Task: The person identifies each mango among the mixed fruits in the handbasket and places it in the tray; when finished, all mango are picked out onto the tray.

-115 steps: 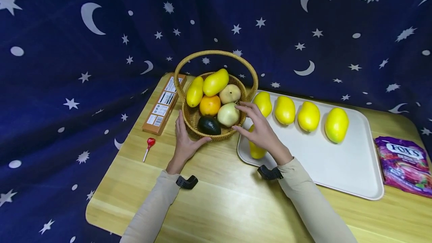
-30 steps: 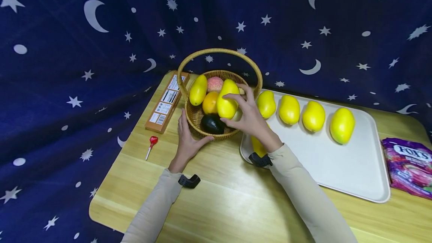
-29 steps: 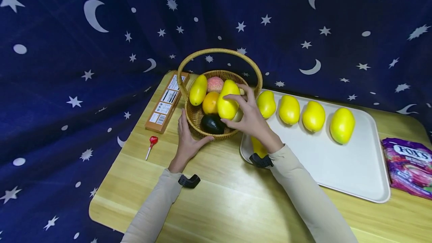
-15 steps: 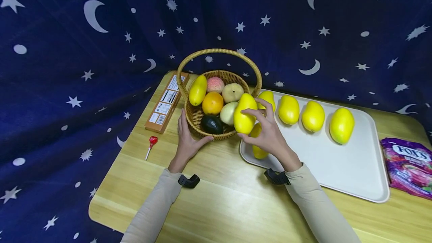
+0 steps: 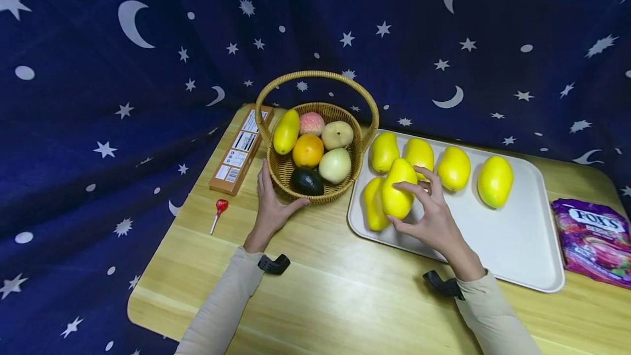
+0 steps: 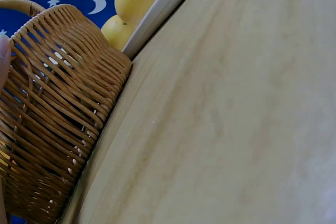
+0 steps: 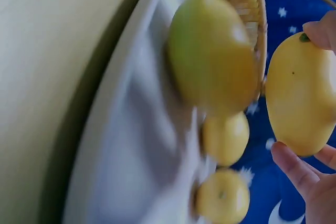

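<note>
My right hand (image 5: 434, 212) pinches a yellow mango (image 5: 398, 193) between thumb and fingers over the left part of the white tray (image 5: 517, 256). In the right wrist view the held mango (image 7: 296, 93) shows its green stem end. Another mango (image 5: 373, 207) lies right beside it on the tray. My left hand (image 5: 273, 207) rests spread against the wicker basket (image 5: 322, 199), fingers along its left side and thumb at its front rim. Inside are one mango (image 5: 286, 131), a pink peach (image 5: 311, 123), an orange (image 5: 308, 150), a dark avocado (image 5: 307, 181), and two pale round fruits (image 5: 335, 165).
Several mangoes, one a mango (image 5: 495, 181) at the right, line the tray's back. A purple candy bag (image 5: 591, 240) lies right of the tray. Left of the basket are an orange box (image 5: 239, 152) and a red lollipop (image 5: 222, 205). A dark blue star-patterned cloth (image 5: 409, 26) hangs behind.
The right hand took the second mango out of the basket and carried it right, over the tray. The peach beneath came into view. The left hand stayed on the basket.
</note>
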`<state>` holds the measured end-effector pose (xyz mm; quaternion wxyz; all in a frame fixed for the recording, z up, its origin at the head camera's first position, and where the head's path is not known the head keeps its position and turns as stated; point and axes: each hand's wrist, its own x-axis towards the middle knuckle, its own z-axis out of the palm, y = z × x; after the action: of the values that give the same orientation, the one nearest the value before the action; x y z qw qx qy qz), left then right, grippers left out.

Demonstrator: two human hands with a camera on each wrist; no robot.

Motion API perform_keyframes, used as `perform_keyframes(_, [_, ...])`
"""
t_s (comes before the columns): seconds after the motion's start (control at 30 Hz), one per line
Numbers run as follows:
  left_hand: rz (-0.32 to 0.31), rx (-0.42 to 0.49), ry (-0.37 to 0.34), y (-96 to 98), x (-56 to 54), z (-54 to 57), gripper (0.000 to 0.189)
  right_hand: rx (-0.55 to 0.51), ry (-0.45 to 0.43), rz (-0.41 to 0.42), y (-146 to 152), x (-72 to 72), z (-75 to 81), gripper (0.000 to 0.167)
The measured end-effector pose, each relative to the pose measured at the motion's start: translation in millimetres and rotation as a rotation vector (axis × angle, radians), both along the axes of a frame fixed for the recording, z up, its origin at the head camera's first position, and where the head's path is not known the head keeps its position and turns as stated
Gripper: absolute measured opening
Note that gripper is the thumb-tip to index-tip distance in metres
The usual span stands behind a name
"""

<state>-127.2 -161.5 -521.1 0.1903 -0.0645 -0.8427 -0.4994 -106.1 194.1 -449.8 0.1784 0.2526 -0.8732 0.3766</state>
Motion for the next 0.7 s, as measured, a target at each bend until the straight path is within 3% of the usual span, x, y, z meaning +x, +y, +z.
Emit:
perform_keyframes(0.3, [-0.006, 0.001, -0.004, -0.4, -0.3, -0.6, 0.136, 0.095, -0.090, -0.079, 40.9, 11.5, -18.6, 0.072])
perform_keyframes(0.7, [-0.005, 0.011, 0.019, 0.4, -0.9, -2.3, 0.139, 0.140, -0.221, -0.082, 52.7, 17.9, -34.8, 0.072])
